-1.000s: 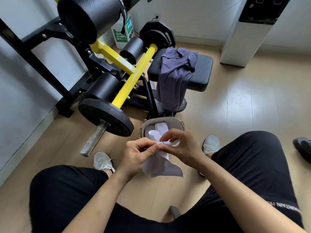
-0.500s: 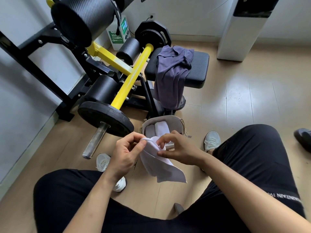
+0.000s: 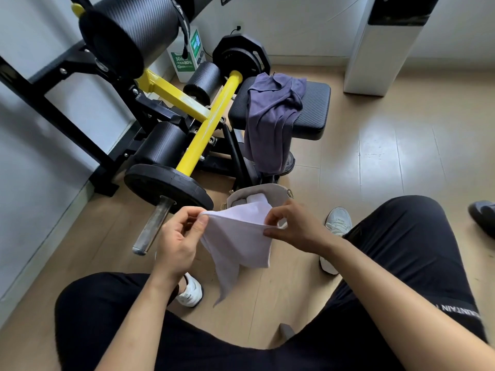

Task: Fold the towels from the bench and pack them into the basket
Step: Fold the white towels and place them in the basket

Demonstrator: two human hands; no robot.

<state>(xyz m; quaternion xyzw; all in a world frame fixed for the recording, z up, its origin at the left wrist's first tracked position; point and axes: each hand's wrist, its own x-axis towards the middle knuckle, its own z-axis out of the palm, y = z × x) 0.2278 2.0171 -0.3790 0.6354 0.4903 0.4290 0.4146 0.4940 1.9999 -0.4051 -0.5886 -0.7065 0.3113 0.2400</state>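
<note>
Hands (image 3: 176,236) (image 3: 292,226) pinch towel (image 3: 238,236) edge, apart

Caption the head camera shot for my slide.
Left hand and right hand pinch a white towel near the basket; a purple towel drapes the bench.

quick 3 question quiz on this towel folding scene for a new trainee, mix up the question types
1. True or false: the left hand and the right hand both pinch the top edge of the white towel.
2. Where is the purple towel? A on the floor; B draped over the bench seat; C on the weight plate.
3. What already lies in the basket?
Key: 1 true; 2 B; 3 pale folded towels.
</note>
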